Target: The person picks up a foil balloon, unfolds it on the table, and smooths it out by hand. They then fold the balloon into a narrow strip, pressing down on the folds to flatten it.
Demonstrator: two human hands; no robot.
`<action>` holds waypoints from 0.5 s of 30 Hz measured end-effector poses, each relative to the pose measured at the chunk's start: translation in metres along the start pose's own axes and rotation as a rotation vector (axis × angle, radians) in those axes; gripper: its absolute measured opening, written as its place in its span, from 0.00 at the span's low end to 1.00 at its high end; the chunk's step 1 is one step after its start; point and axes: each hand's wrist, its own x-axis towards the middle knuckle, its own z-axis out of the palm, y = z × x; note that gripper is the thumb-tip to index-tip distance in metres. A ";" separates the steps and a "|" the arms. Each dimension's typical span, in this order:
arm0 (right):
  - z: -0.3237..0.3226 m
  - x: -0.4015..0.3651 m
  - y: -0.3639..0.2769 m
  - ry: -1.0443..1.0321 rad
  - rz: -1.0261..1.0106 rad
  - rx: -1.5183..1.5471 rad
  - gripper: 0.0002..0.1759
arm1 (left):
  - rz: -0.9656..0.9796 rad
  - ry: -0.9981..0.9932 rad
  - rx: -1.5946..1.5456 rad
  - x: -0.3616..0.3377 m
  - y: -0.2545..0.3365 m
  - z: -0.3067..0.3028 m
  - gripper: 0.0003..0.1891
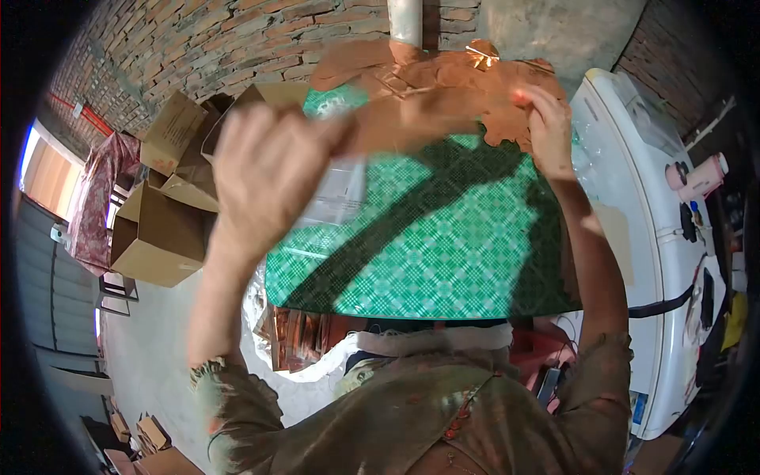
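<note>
A thin copper-brown sheet, with ragged edges and a shiny patch at the back, spreads over the far side of the table. My left hand is raised on the left and smeared by motion; its fingers are curled, and the blurred left end of the sheet runs into them. At the right end, my right hand has its fingers closed on the sheet's edge. Beneath lies a green checked tablecloth, crossed by arm shadows. A clear plastic bag rests on it near my left wrist.
Open cardboard boxes stand to the left of the table. A white cabinet-like appliance borders the right side, with pink rolls on it. Behind the table rise a brick wall and a white pipe.
</note>
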 end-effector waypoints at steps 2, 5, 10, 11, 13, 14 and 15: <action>-0.009 -0.025 0.003 -0.099 -0.041 -0.031 0.18 | 0.010 -0.150 -0.122 -0.028 0.042 -0.011 0.16; -0.010 -0.079 0.020 -0.199 -0.150 -0.113 0.20 | 0.034 -0.290 -0.324 -0.079 0.096 0.002 0.18; -0.010 -0.133 0.036 -0.381 -0.035 -0.114 0.24 | -0.037 -0.533 -0.641 -0.126 0.182 0.017 0.25; -0.011 -0.142 0.044 -0.436 -0.040 -0.157 0.26 | -0.055 -0.610 -0.723 -0.127 0.195 0.018 0.29; -0.013 -0.151 0.042 -0.548 -0.053 -0.240 0.30 | -0.124 -0.662 -0.852 -0.116 0.201 0.015 0.35; -0.013 -0.155 0.040 -0.560 -0.095 -0.284 0.31 | -0.174 -0.636 -0.896 -0.109 0.199 0.013 0.38; -0.015 -0.155 0.035 -0.569 -0.138 -0.327 0.32 | -0.224 -0.609 -0.937 -0.104 0.195 0.013 0.40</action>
